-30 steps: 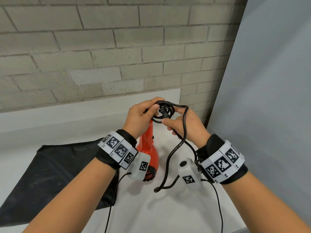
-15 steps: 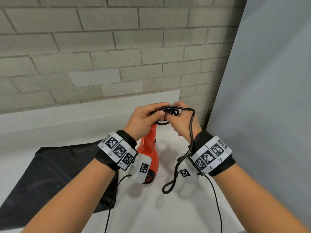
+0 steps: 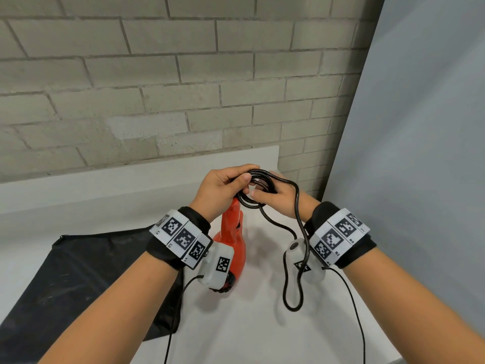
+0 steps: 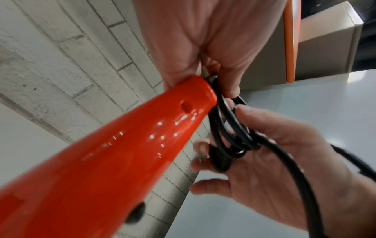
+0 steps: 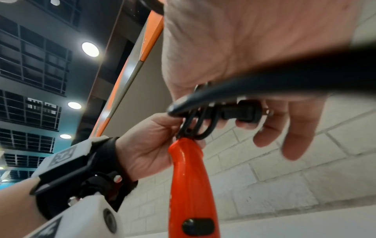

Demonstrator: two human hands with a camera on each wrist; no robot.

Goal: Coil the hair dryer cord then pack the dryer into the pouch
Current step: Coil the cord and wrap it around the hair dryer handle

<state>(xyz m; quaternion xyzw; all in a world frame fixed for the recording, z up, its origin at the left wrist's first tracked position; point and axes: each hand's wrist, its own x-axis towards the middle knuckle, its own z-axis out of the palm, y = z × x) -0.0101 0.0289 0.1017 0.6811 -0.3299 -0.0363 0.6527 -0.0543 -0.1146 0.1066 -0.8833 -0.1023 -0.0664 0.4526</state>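
Observation:
A red hair dryer (image 3: 232,243) stands nose-down on the white table (image 3: 236,332); its handle (image 4: 122,153) points up. My left hand (image 3: 223,185) grips several black cord coils (image 3: 256,190) at the handle's tip. My right hand (image 3: 275,199) meets it from the right, and in the wrist views it holds the plug (image 5: 241,112) against the coils (image 4: 227,128). A free cord loop (image 3: 292,303) hangs down past my right wrist. The black pouch (image 3: 78,271) lies flat on the left of the table.
A brick wall (image 3: 157,88) runs along behind the table, and a grey panel (image 3: 420,153) closes off the right side. Thin black camera cables (image 3: 359,324) trail from both wristbands over the table front.
My right hand has come in against the left at the coils. The hanging loop of cord has swung to the right, under my right wrist. The dryer and pouch have stayed put.

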